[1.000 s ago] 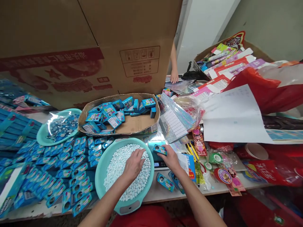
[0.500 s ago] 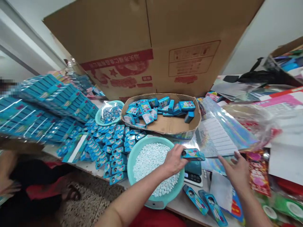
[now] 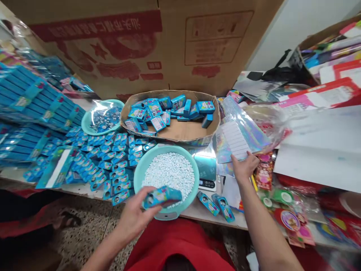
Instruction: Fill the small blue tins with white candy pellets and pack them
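My left hand is closed on a small blue printed box, held tilted above the near side of a turquoise bowl. White pellets fill much of the bowl. My right hand reaches to the right, thumb and index finger apart at the near edge of a set of overlapping white paper strips. The strips lie on shiny holographic sheets. Two blue boxes with round windows, one beside another, lie near the table's front edge.
A digital scale stands right of the bowl. Behind is a shallow cardboard tray of blue boxes. Many blue boxes are lined up at left, near a smaller bowl and wrapped stacks. A large carton stands behind.
My left hand has carried the blue box from above the scale leftward and nearer, over the bowl. My right hand stays at the paper strips. The view has shifted.
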